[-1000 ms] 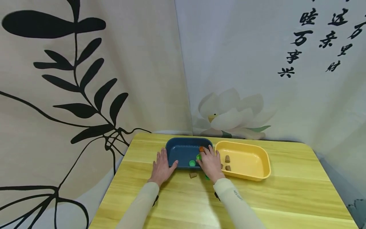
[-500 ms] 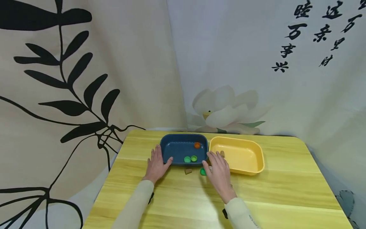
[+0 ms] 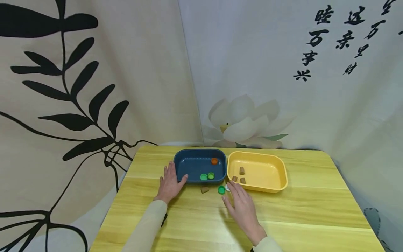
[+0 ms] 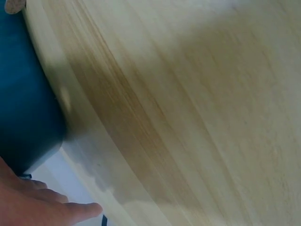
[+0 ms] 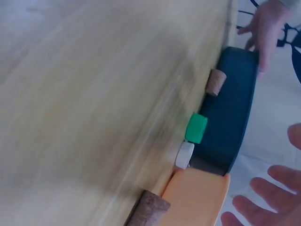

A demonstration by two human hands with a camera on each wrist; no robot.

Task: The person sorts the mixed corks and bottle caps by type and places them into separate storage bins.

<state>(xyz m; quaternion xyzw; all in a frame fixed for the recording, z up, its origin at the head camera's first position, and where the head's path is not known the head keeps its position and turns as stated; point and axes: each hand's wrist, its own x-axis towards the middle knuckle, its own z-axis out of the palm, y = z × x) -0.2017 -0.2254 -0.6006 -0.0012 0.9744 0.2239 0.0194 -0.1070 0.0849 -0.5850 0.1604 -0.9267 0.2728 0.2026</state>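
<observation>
My left hand (image 3: 169, 183) rests at the left front corner of the blue tray (image 3: 189, 151), fingers along its side and thumb at the front rim. In the tray lie an orange bottle cap (image 3: 214, 161) and two green caps (image 3: 204, 176). My right hand (image 3: 244, 210) hovers over the table before the yellow tray (image 3: 277, 185), fingers loosely extended and holding nothing. Near its fingertips are a green cap (image 3: 221, 189) and a partly covered white cap (image 5: 185, 155). A cork (image 3: 204, 189) lies before the blue tray. Another cork (image 5: 149, 209), hidden in the head view, lies by the yellow tray.
Inside the yellow tray, three corks (image 3: 241, 170) sit toward its left end. Both trays stand side by side near the back of the wooden table (image 3: 299, 217). A printed curtain (image 3: 151, 70) hangs right behind the table.
My right hand has withdrawn from the blue tray, moving right and toward me; the orange cap it was touching stays in the tray. My left hand keeps its place. The head view has shifted slightly.
</observation>
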